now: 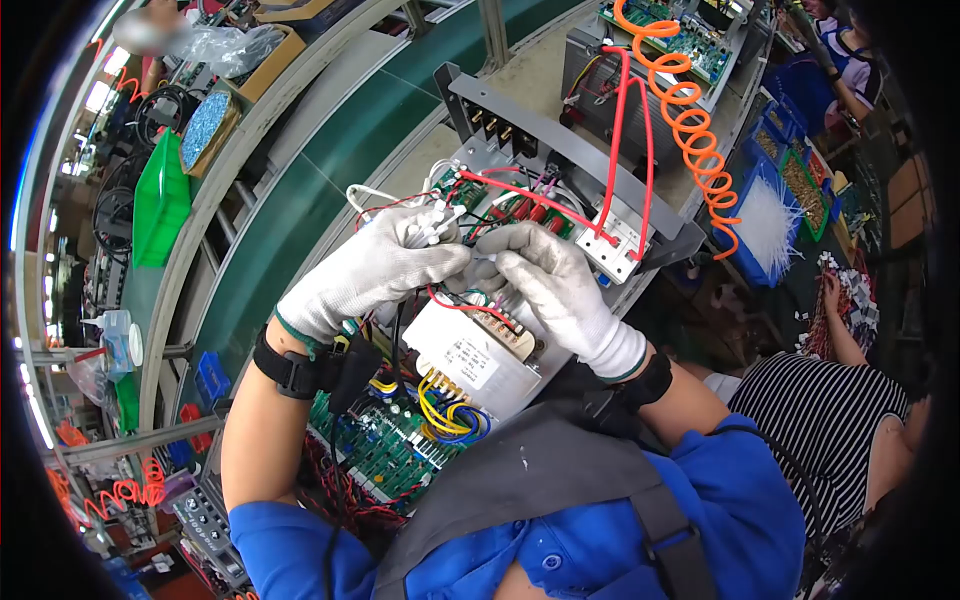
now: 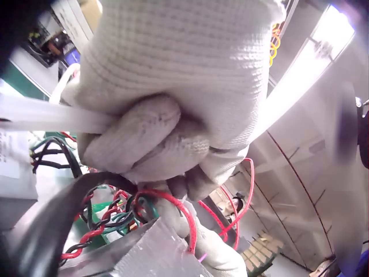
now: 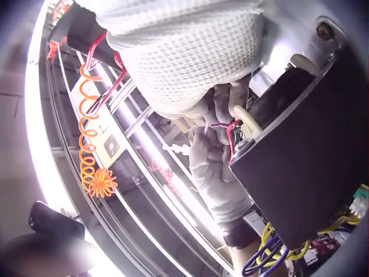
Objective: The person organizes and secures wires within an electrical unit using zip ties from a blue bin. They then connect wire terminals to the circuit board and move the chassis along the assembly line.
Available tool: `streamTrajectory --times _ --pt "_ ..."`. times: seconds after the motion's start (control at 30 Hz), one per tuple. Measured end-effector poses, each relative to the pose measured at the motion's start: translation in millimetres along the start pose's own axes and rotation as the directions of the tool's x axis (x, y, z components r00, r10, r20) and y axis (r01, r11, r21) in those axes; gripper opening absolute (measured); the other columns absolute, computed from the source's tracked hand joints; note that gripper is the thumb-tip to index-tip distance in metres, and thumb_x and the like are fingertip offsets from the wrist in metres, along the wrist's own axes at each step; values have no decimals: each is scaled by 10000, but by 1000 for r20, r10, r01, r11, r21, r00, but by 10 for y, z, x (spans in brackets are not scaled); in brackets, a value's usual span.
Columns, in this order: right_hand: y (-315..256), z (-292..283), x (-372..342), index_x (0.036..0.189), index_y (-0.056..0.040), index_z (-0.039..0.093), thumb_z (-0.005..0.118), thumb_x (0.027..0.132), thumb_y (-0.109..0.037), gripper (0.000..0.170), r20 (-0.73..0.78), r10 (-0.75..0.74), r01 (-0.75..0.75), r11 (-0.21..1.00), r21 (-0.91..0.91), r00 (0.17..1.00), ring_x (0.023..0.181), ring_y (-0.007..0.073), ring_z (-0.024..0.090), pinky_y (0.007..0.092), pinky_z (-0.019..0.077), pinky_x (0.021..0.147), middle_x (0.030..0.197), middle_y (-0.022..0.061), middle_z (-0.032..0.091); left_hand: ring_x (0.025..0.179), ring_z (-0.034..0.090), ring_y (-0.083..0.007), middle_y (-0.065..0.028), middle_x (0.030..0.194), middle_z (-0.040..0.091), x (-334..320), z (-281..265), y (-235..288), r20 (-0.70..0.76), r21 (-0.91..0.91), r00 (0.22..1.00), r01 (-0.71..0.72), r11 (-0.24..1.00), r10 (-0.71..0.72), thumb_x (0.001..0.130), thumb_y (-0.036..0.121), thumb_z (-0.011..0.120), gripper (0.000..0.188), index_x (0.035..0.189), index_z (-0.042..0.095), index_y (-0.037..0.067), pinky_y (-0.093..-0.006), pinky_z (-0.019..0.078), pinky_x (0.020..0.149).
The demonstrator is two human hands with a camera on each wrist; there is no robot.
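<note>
My gloved left hand [image 1: 385, 265] holds a bunch of white cable ties [image 1: 436, 222], their square heads poking up beyond the fingers. In the left wrist view the curled fingers close round the ties' white straps [image 2: 57, 116]. Opposite it, my gloved right hand [image 1: 560, 290] has its thumb and fingers pinched together, almost meeting the left fingertips. A thin white cable tie [image 3: 206, 123] shows between the two hands in the right wrist view. Both hands work over wires just above a boxy transformer [image 1: 470, 350] with a white label. A red wire [image 2: 183, 210] loops below the left fingers.
Around the transformer lies an open metal chassis [image 1: 590, 150] with a breaker [image 1: 612, 245] and red cables. A green circuit board [image 1: 380, 450] sits nearer the body. An orange coiled hose [image 1: 690, 120] hangs at right. A green conveyor [image 1: 340, 150] runs along the left; another person [image 1: 800, 410] is at right.
</note>
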State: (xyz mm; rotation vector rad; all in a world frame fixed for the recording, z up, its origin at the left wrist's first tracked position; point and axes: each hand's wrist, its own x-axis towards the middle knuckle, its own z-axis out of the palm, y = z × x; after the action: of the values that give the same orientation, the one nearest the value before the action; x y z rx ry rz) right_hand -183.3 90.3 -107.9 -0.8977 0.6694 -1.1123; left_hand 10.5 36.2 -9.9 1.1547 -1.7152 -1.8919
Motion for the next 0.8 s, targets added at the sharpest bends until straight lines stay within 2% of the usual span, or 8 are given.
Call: streamTrajectory --times 0.13,0.23,0.3,0.43,0.5,0.63,0.67,0.8 --pt "-29 7 4 1140 -34 562 498 995 -105 173 -10 53 -53 999 5 999 838 62 623 196 516 721 963 40 647 565 433 2 40 742 614 -9 -57 -23 14 54 998 63 997 -64 900 226 664 156 892 626 75 -167 324 470" --pt "-49 48 29 1174 -29 534 498 995 -96 194 -28 20 -21 999 -44 999 880 61 626 194 519 732 972 25 624 610 483 -15 30 746 615 27 -1 20 35 9 999 17 1000 -18 908 217 657 162 888 620 60 -178 375 517" --pt "-114 88 80 1202 -28 502 492 979 -55 224 -10 28 -27 998 48 1000 819 52 599 192 505 710 930 16 591 664 522 -28 33 751 606 63 3 -34 53 -19 999 13 1000 -12 920 210 644 168 898 624 45 -192 412 569" --pt "-142 52 120 1206 -28 484 484 955 -18 251 88 -19 21 999 -29 996 741 39 538 193 483 661 891 3 546 667 542 -46 13 756 609 95 -1 -14 41 -79 995 91 993 -88 919 188 651 162 885 617 33 -210 444 600" --pt "-238 73 95 1189 -22 485 479 932 6 258 40 22 -20 999 -34 999 678 34 479 199 455 605 853 -6 521 658 545 -57 8 786 613 73 -54 20 -27 -8 993 111 994 -112 909 157 662 135 891 616 32 -221 460 612" --pt "-222 176 60 1134 -13 500 490 916 36 224 -85 -20 16 999 -40 996 677 27 488 185 429 601 817 -5 534 634 525 -43 38 728 572 72 67 20 -11 -142 1000 -12 990 11 899 192 680 164 902 618 40 -203 419 569" --pt "-273 202 68 1134 -13 500 490 916 36 224 -79 -20 16 999 -46 997 677 27 488 185 429 601 817 -5 534 636 504 -32 53 730 552 104 22 -18 -23 37 1000 1 999 0 883 206 707 191 921 622 39 -197 411 569" --pt "-564 343 174 1065 -1 538 498 891 54 186 -8 -256 253 958 -136 967 684 51 529 204 440 614 825 12 575 686 491 -17 67 803 567 139 -70 -118 -87 -16 996 1 1000 -2 862 218 735 306 1051 606 17 -197 429 602"
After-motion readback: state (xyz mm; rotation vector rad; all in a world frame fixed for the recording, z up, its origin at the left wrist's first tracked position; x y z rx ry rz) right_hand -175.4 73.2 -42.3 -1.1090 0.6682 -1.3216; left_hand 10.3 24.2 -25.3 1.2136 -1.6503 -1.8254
